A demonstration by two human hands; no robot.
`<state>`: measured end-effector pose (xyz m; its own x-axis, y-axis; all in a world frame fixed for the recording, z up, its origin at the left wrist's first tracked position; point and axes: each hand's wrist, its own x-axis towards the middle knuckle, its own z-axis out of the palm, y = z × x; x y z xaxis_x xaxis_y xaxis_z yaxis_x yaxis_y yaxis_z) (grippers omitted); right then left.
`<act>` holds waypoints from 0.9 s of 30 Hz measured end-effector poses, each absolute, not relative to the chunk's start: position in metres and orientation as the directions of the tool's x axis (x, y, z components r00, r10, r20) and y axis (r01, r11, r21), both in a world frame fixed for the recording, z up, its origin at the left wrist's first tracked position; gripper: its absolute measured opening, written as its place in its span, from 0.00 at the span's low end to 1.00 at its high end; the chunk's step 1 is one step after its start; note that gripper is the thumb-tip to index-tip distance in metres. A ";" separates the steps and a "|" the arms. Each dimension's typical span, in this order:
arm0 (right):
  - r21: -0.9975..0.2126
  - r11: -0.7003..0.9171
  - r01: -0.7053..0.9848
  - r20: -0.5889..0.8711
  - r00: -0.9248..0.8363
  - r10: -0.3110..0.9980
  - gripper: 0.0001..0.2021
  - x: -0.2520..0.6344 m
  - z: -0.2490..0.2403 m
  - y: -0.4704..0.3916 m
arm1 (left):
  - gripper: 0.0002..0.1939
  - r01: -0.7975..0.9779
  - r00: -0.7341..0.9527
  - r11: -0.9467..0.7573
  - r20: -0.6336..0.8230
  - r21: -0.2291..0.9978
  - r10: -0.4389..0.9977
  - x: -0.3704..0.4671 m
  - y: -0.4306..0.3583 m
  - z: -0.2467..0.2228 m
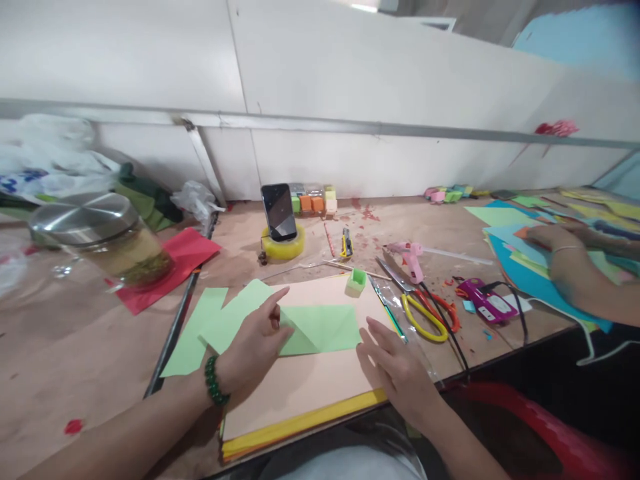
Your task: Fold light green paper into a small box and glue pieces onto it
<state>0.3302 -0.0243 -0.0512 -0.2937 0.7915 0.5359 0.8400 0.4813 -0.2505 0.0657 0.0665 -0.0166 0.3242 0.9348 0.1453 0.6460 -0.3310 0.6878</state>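
A light green strip of paper point(325, 327) with slanting creases lies on a stack of peach and yellow sheets point(305, 393). My left hand point(257, 337), with a green bead bracelet at the wrist, is at the strip's left end. Its thumb and index finger are apart, holding nothing I can see. At the right end is my right hand point(393, 360), fingers spread and empty; whether the fingertips touch the paper I cannot tell. More green paper point(200, 327) lies left of the stack. A small green paper box point(357, 281) rests on the stack's far edge.
Scissors point(425, 317), a pink glue gun point(413, 260), a purple device point(487, 300) and a cutter point(347, 244) lie on the table. A phone point(279, 212) leans on a tape roll point(283, 245). A glass jar point(115, 247) stands left. Another person's hand point(547, 240) is among coloured papers.
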 end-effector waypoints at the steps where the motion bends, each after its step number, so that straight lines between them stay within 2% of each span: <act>1: -0.257 0.467 0.846 0.559 -0.264 0.786 0.15 0.330 -0.050 -0.025 | 0.27 0.613 0.322 -0.385 0.228 0.690 0.919 0.066 0.062 -0.015; 3: -0.227 0.447 0.865 0.659 -0.202 0.724 0.16 0.327 -0.045 -0.026 | 0.20 0.567 0.420 -0.593 0.418 0.572 0.806 0.065 0.049 -0.009; 6: -0.064 0.460 0.885 0.789 -0.237 0.567 0.20 0.318 -0.037 -0.028 | 0.17 0.402 0.697 -0.892 0.563 0.207 0.445 0.068 0.023 0.000; 8: 0.024 0.500 0.866 0.763 -0.339 0.551 0.16 0.310 -0.034 -0.027 | 0.16 0.348 0.817 -0.937 0.487 0.009 0.308 0.072 0.010 0.004; 10: 0.020 0.563 0.826 0.692 -0.419 0.589 0.10 0.304 -0.033 -0.024 | 0.14 0.326 0.867 -0.941 0.422 -0.084 0.263 0.077 0.003 0.005; 14: -0.085 0.664 0.743 0.606 -0.490 0.626 0.11 0.301 -0.039 -0.016 | 0.14 0.394 0.881 -0.916 0.318 -0.082 0.350 0.076 0.009 0.003; 20: -0.249 0.658 0.710 0.555 -0.453 0.698 0.13 0.309 -0.044 -0.012 | 0.15 0.533 0.839 -0.846 0.123 0.005 0.530 0.062 0.025 0.001; 24: -0.349 0.649 0.676 0.490 -0.459 0.741 0.17 0.311 -0.039 -0.008 | 0.15 0.573 0.805 -0.812 0.109 0.111 0.583 0.058 0.029 -0.005; 27: -0.400 0.633 0.662 0.432 -0.474 0.768 0.15 0.311 -0.033 -0.004 | 0.14 0.612 0.756 -0.758 0.114 0.227 0.644 0.056 0.033 -0.011</act>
